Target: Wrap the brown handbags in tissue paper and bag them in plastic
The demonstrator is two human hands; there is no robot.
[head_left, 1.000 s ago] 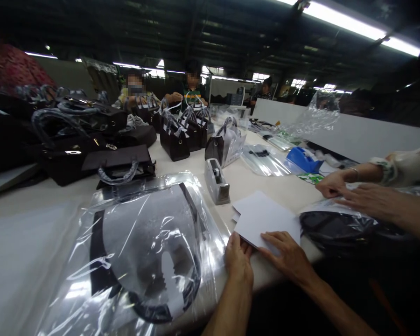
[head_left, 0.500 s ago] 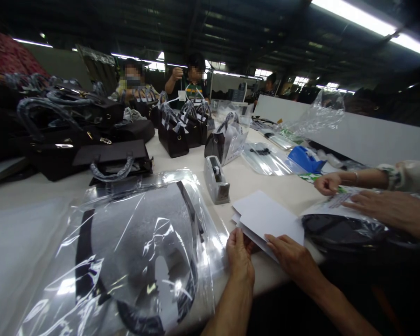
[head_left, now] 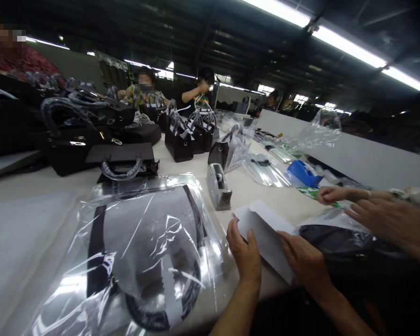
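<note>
White paper sheets point(head_left: 268, 235) are held low over the table's front edge, the nearest one lifted and bent toward me. My left hand point(head_left: 245, 256) grips their left end, its thumb at the near side. At the right end, the fingers of my right hand point(head_left: 306, 261) are closed on the paper, partly hidden behind it. To the left of my hands, a handbag point(head_left: 147, 228) with dark trim and a grey panel lies flat under clear plastic. A grey tape dispenser point(head_left: 220, 189) stands just beyond the paper.
Dark handbags with wrapped handles point(head_left: 70, 135) crowd the back left, and more stand upright point(head_left: 180, 140) at the centre. A blue object point(head_left: 303, 173) lies among clear plastic bags. Close on my right, a co-worker's hands point(head_left: 381, 214) work over a plastic-covered dark bag point(head_left: 336, 238).
The near sheet has been lifted and folded up toward me, apart from the one behind. My left fingers have opened around the paper's left end. The view has shifted slightly.
</note>
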